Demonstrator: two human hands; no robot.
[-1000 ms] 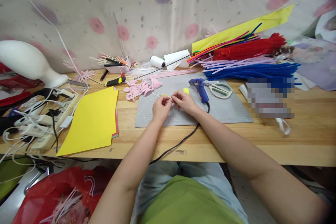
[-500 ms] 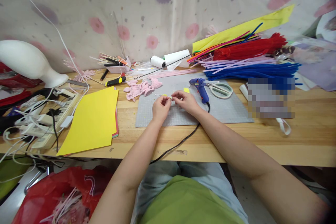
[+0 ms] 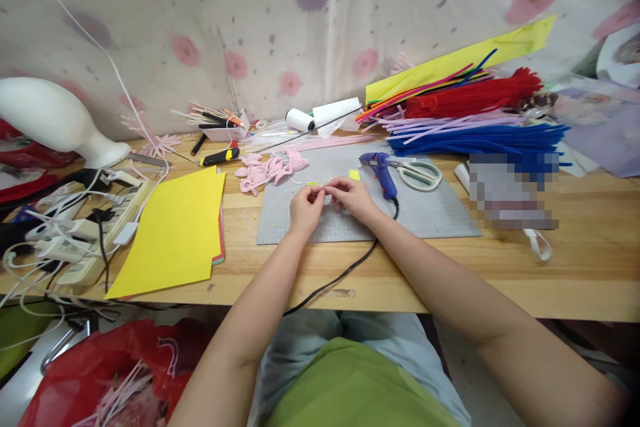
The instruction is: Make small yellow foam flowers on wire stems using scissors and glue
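My left hand [image 3: 307,207] and my right hand [image 3: 351,197] meet over the grey cutting mat [image 3: 280,223]. Thumbs and fingertips of both are pinched together around something too small to make out. Just beyond my left fingers show a yellow scrap [image 3: 312,183] and a short white strand [image 3: 298,181]; whether they join what I pinch is unclear. A yellow paper piece [image 3: 355,175] lies behind my right hand. Pink fuzzy shapes [image 3: 270,170] rest at the mat's left corner. To the right are a blue hot glue gun [image 3: 384,177] and scissors [image 3: 423,175] with pale handles.
Yellow sheets [image 3: 173,233] and a crowded power strip [image 3: 107,233] lie at left, with a utility knife [image 3: 220,157] behind. Red pipe cleaners [image 3: 475,97] and blue pipe cleaners [image 3: 480,140] are piled at back right. The gun's black cord [image 3: 340,277] crosses the table's front.
My fingertips have drawn closer together, and the small pale bit seen between them before is now mostly hidden. My right fingers have curled slightly. Surrounding things stay put.
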